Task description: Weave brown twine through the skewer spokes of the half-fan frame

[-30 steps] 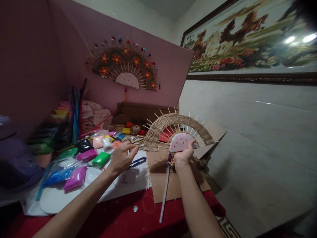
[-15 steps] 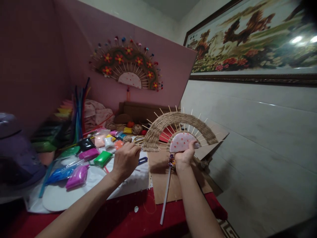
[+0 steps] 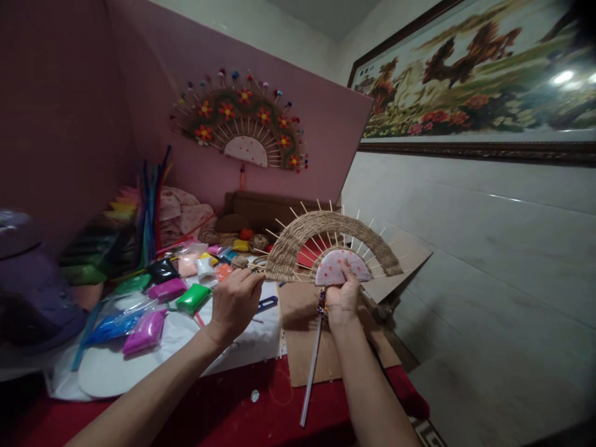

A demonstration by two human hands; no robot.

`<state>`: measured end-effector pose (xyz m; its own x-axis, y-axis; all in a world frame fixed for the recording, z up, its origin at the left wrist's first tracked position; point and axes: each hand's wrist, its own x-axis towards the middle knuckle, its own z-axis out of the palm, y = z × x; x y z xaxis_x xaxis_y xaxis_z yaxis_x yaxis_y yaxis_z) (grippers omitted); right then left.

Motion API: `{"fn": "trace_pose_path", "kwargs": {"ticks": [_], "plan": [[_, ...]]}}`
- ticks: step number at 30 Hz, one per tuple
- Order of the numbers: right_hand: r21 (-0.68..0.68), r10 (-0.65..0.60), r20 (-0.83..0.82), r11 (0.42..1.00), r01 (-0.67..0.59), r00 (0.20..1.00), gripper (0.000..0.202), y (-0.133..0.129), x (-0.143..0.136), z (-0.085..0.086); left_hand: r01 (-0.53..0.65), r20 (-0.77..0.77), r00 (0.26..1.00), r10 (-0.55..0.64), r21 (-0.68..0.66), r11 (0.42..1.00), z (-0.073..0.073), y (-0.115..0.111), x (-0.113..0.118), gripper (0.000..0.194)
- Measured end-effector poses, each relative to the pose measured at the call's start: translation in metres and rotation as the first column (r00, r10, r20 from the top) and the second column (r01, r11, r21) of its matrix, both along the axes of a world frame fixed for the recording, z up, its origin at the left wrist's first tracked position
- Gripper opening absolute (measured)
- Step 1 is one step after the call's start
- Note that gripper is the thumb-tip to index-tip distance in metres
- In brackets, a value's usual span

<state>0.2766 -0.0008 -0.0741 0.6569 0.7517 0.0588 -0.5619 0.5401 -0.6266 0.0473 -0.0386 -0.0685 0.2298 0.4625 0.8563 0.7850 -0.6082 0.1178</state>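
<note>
Brown fan (image 3: 321, 225), left hand (image 3: 236, 303) (knuckles up)

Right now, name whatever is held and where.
The right hand holds the woven fan by its dotted base; the left hand pinches its left end.

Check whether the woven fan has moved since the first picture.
Yes, the woven fan has shifted slightly left, judged against the brown cardboard.

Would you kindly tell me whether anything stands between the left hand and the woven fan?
Nothing visible does: the left hand is at the left end of the woven fan, which the right hand holds.
</note>
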Motion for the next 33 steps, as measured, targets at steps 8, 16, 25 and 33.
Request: {"fn": "trace_pose_path", "kwargs": {"ticks": [8,16,25,33], "plan": [[-0.026,-0.038,-0.012,0.999,0.038,0.999,0.033,-0.003,-0.002,0.005,0.060,0.090,0.994,-0.057,-0.025,0.998,-0.002,0.002,-0.001,0.018],[-0.016,-0.019,-0.098,1.000,0.018,0.995,0.031,-0.002,0.001,0.005,0.108,0.122,0.987,-0.100,-0.061,0.992,-0.003,0.002,0.000,0.017],[-0.028,-0.033,-0.145,0.999,0.029,0.989,0.021,-0.002,0.000,0.007,0.151,0.119,0.983,-0.140,-0.085,0.985,-0.011,0.000,0.003,0.021],[-0.019,-0.010,-0.121,1.000,0.007,0.993,0.022,-0.002,0.004,0.004,0.173,0.173,0.974,-0.147,-0.146,0.974,-0.011,0.002,0.002,0.022]]}}
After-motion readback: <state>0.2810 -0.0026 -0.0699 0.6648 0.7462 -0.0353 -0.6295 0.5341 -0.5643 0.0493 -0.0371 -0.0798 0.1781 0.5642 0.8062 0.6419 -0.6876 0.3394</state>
